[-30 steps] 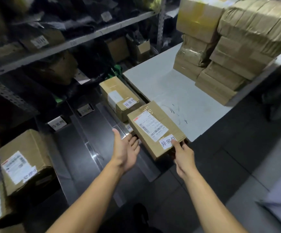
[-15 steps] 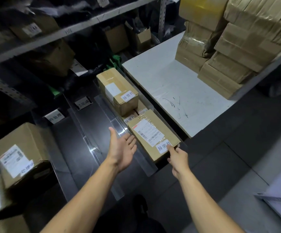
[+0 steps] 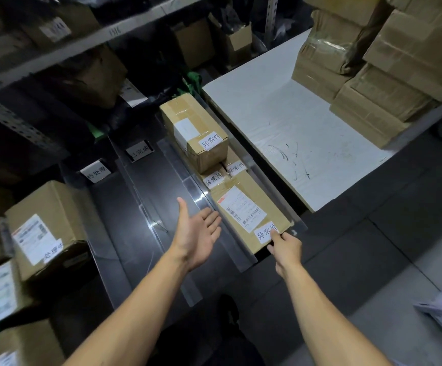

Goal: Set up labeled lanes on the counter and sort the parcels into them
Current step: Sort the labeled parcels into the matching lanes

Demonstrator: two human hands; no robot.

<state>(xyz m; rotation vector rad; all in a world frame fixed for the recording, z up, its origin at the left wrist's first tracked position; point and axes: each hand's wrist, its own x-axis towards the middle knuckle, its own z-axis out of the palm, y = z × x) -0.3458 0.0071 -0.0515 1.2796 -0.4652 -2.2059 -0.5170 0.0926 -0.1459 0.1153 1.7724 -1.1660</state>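
Both bare forearms reach forward. The left hand [image 3: 197,233] is flat, palm up, fingers straight, just beside the flat brown cardboard parcel [image 3: 246,215]. The right hand [image 3: 284,247] touches the parcel's near corner with its thumb.

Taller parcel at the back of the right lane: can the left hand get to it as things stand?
Probably yes. The left hand is open and holds nothing, hovering over the clear divider beside that lane. The taller parcel lies farther along with its top uncovered; nothing stands between them, though it means reaching over the divider.
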